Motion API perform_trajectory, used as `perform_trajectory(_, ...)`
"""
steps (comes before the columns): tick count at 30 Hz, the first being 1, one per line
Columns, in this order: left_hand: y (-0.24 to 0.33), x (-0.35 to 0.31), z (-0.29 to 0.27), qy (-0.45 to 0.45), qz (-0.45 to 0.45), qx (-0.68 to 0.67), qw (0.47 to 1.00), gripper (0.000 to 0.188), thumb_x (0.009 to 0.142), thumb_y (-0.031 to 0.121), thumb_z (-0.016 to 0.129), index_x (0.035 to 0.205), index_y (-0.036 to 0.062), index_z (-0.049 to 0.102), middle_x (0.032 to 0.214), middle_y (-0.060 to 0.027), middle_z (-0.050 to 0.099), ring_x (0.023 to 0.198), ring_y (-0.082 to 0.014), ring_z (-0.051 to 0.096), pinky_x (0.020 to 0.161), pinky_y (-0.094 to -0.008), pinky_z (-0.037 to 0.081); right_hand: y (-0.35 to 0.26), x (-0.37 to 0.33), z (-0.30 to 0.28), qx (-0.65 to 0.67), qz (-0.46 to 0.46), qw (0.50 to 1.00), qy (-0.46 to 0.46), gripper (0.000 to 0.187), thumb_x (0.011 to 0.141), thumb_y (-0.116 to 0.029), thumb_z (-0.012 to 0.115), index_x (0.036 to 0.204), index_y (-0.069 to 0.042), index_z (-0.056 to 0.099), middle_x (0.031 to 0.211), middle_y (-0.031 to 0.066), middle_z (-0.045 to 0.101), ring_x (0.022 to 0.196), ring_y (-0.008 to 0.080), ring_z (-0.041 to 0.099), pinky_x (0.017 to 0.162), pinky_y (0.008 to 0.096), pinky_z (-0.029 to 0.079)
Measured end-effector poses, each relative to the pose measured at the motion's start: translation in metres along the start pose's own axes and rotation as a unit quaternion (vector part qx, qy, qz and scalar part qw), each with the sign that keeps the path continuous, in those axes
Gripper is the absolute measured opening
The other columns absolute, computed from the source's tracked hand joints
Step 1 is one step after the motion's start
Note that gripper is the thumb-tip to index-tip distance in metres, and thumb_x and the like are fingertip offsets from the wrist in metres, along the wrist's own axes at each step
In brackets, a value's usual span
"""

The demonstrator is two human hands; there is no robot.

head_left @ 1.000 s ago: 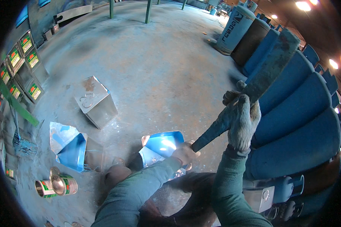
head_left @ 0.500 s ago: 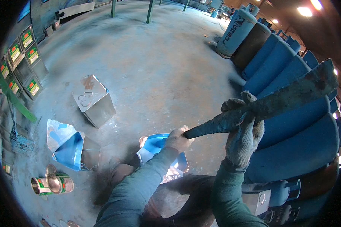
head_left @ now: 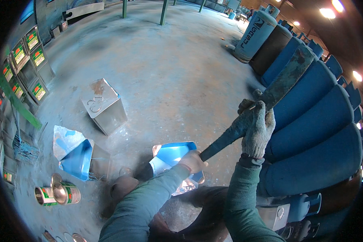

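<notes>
Left hand (head_left: 192,162) grips the narrow end, right hand (head_left: 257,125) the middle, of a long dark blade (head_left: 285,82). I judge 2 tins opened: blue-lined tin (head_left: 170,151) beneath the left hand, peeled tin (head_left: 80,158) farther left; whether the handled tin (head_left: 105,105), ahead-left, is cut, I cannot tell.

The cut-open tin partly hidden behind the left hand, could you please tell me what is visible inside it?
Bright blue coats the visible inside of the cut-open tin. The left hand and its green sleeve cover part of it, so what lies behind them is hidden.
</notes>
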State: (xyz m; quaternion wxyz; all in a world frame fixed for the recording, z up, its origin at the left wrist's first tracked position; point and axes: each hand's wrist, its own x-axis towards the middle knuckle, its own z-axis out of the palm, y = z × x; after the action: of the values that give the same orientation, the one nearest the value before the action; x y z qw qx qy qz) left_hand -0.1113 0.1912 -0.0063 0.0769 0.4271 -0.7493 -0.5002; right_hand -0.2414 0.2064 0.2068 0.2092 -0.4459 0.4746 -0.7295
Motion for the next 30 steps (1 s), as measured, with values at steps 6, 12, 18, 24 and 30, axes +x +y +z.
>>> perform_trajectory(6, -0.001, 0.007, -0.035, 0.078, -0.02, 0.01, 0.997, 0.033, 0.084, 0.025, 0.079, 0.111, 0.0088, 0.071, 0.104, -0.0199, 0.075, 0.105, -0.037, 0.071, 0.091, -0.0432, 0.055, -0.012, -0.014, 0.007, 0.049, -0.042, 0.998, -0.021, 0.04, 0.106, -0.028, 0.062, 0.136, -0.001, 0.06, 0.106, 0.0147, 0.073, 0.094, 0.0239, 0.072, 0.084, 0.0412, 0.06)
perform_trajectory(12, 0.011, 0.021, -0.023, 0.148, 0.08, -0.101, 0.981, 0.039, 0.084, 0.027, 0.075, 0.115, 0.0052, 0.069, 0.104, -0.0198, 0.075, 0.102, -0.0342, 0.073, 0.089, -0.0423, 0.057, -0.037, -0.042, 0.017, 0.025, -0.112, 0.992, -0.052, 0.039, 0.105, -0.019, 0.06, 0.136, 0.005, 0.058, 0.109, 0.0188, 0.074, 0.096, 0.0271, 0.074, 0.077, 0.0355, 0.061)
perform_trajectory(18, 0.017, 0.016, 0.009, 0.065, 0.098, -0.139, 0.983, 0.044, 0.085, 0.029, 0.076, 0.12, 0.0031, 0.067, 0.104, -0.0213, 0.075, 0.103, -0.0353, 0.073, 0.09, -0.0436, 0.056, -0.032, -0.033, 0.012, -0.001, -0.089, 0.995, -0.05, 0.041, 0.103, -0.019, 0.061, 0.137, 0.004, 0.058, 0.107, 0.0178, 0.074, 0.092, 0.026, 0.074, 0.074, 0.0352, 0.06)
perform_trajectory(24, 0.017, -0.003, 0.005, -0.015, 0.035, -0.031, 0.999, 0.055, 0.086, 0.04, 0.076, 0.124, 0.002, 0.066, 0.11, -0.0234, 0.073, 0.106, -0.0396, 0.071, 0.093, -0.0461, 0.055, -0.008, -0.002, 0.003, 0.041, -0.033, 0.998, 0.032, 0.04, 0.105, -0.018, 0.058, 0.138, 0.004, 0.056, 0.102, 0.0142, 0.073, 0.084, 0.0219, 0.071, 0.072, 0.0335, 0.057)
perform_trajectory(30, 0.01, -0.004, -0.031, 0.005, -0.027, 0.02, 0.999, 0.036, 0.085, 0.027, 0.077, 0.116, 0.0071, 0.072, 0.111, -0.02, 0.074, 0.111, -0.0349, 0.07, 0.097, -0.0422, 0.054, -0.001, -0.008, 0.007, 0.079, -0.035, 0.996, 0.008, 0.04, 0.106, -0.024, 0.06, 0.138, 0.0, 0.058, 0.106, 0.0157, 0.073, 0.09, 0.025, 0.071, 0.078, 0.0398, 0.06)
